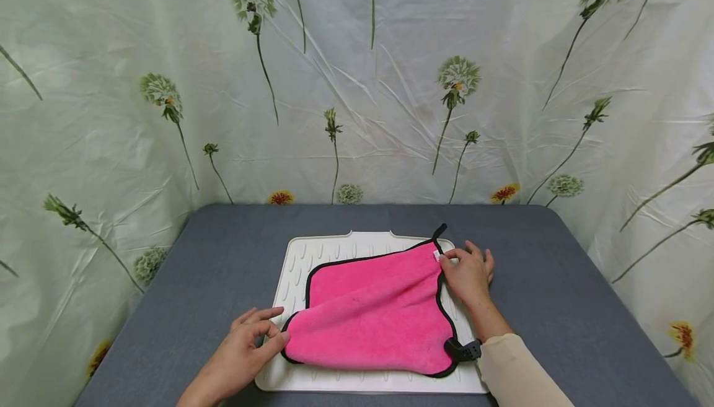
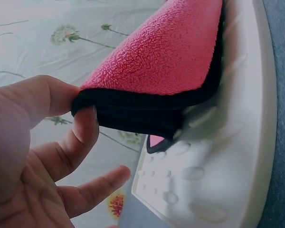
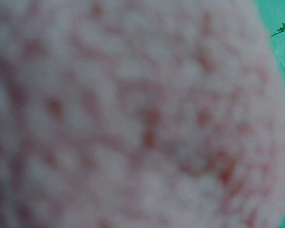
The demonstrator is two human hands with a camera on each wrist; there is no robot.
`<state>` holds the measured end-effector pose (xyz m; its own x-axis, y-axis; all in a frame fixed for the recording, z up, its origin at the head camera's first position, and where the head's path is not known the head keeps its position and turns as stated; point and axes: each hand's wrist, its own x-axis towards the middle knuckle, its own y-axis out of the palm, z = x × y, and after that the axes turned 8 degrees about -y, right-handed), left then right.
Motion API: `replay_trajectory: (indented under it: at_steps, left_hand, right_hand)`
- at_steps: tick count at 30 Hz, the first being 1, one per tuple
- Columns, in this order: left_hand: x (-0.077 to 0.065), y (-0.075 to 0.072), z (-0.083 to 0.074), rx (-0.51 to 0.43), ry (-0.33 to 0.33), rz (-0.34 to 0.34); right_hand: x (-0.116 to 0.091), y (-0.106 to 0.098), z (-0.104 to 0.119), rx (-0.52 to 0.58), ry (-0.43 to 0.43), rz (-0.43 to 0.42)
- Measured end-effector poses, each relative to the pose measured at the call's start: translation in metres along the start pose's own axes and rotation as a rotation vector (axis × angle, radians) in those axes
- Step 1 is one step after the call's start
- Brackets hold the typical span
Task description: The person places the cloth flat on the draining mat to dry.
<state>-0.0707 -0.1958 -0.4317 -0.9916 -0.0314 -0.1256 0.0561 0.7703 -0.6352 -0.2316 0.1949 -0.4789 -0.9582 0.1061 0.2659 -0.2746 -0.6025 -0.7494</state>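
Note:
A pink towel (image 1: pixel 368 308) with black edging lies partly folded over a white ridged tray (image 1: pixel 301 264). My left hand (image 1: pixel 242 351) pinches the towel's left folded edge between thumb and forefinger, the other fingers spread apart. In the left wrist view the edge of the towel (image 2: pixel 156 61) is lifted above the tray (image 2: pixel 237 156). On the far side, my right hand (image 1: pixel 467 274) pinches the right edge near a small white label (image 1: pixel 437 256). A black loop (image 1: pixel 440 231) sticks out at the far right corner. Blurred towel pile (image 3: pixel 133 114) fills the right wrist view.
The tray stands on a table with a dark grey cloth (image 1: pixel 223 258). Behind and at both sides hangs a pale curtain (image 1: pixel 385 85) printed with dandelions. A black wrist strap (image 1: pixel 465 350) on the right arm overlaps the towel's near right corner in the head view.

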Motion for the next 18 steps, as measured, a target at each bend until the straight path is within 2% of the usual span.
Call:
replay_trajectory:
  at_steps: [7,14,18]
  left_hand:
    - [0.008,0.003,0.005,0.063,0.061,-0.071]
    - [0.031,-0.003,0.003,0.140,-0.012,-0.100]
    - [0.051,-0.004,0.002,0.191,-0.021,-0.117]
  right_hand:
    - [0.000,-0.004,-0.001,-0.008,0.019,0.070]
    - [-0.003,-0.008,-0.003,0.012,0.020,0.069]
    - [-0.003,-0.009,-0.003,0.006,0.025,0.109]
